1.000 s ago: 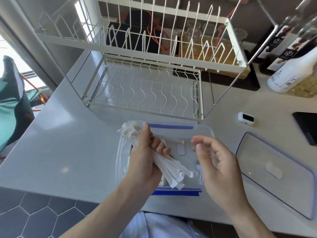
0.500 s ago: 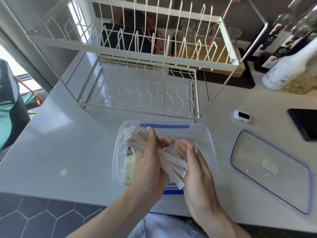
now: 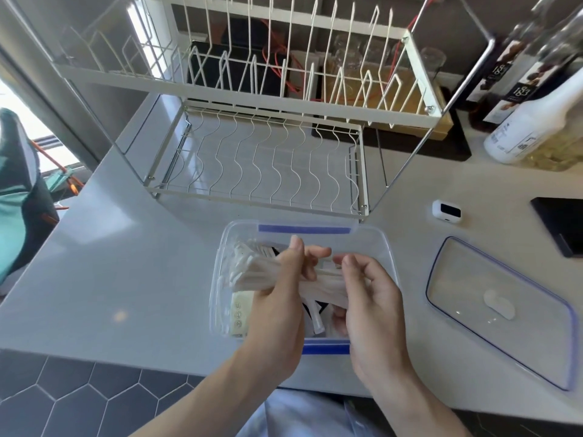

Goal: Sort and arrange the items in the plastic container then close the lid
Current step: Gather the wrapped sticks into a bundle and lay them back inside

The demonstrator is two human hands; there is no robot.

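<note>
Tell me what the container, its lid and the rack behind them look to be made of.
Plastic container: clear, glossy plastic; the contents show through its walls. Lid: the same clear plastic with a blue rim, probably a seal. Dish rack: thin metal wire, seemingly cream-coated; its slanted side supports look like bare shiny metal.

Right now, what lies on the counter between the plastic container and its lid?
Nothing: in the head view the stretch of counter between the plastic container and the lid lying to its right is bare.

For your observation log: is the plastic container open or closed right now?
Open. The lid lies flat on the counter right of the container.
</note>
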